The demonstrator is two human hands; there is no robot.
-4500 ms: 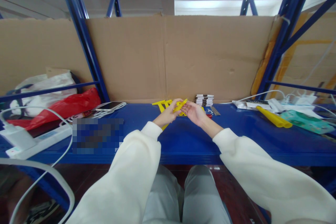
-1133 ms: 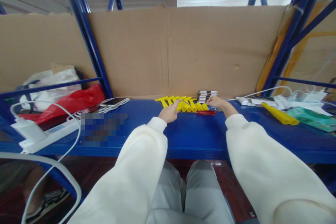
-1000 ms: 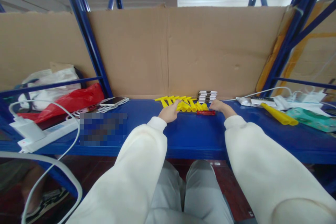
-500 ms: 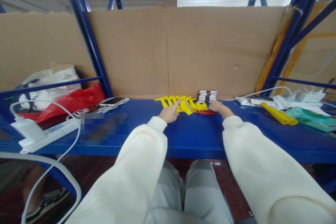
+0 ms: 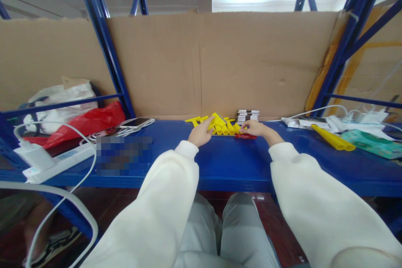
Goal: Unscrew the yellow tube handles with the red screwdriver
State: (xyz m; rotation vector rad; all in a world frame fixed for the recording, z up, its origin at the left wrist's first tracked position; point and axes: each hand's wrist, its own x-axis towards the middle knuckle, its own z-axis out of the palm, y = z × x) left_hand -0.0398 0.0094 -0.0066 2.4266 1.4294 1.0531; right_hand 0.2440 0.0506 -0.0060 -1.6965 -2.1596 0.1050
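A row of yellow T-shaped tools with hollow tube handles (image 5: 230, 129) lies on the blue shelf top. My left hand (image 5: 200, 133) is closed at the left part of the row, gripping a yellow T-shaped tool (image 5: 217, 118) with a greyish strip along one edge, tilted above the others. At the right end of the row, my right hand (image 5: 253, 128) has its fingers bent and pinched over small yellow pieces. Whatever sits between those fingertips is too small to make out. Just below them lies a flat red item (image 5: 245, 136). Behind, white packets with black bands (image 5: 248, 115) are stacked.
A cardboard panel (image 5: 201, 67) stands along the back. On the left are a phone (image 5: 135, 122), a white power strip (image 5: 64, 160) and a red bag (image 5: 91, 123). Yellow tubes (image 5: 334, 138) and a green packet (image 5: 373, 143) lie on the right.
The yellow tool in my left hand has risen and swung toward the back panel. My right hand has shifted left, from beside the red item to over the small yellow pieces.
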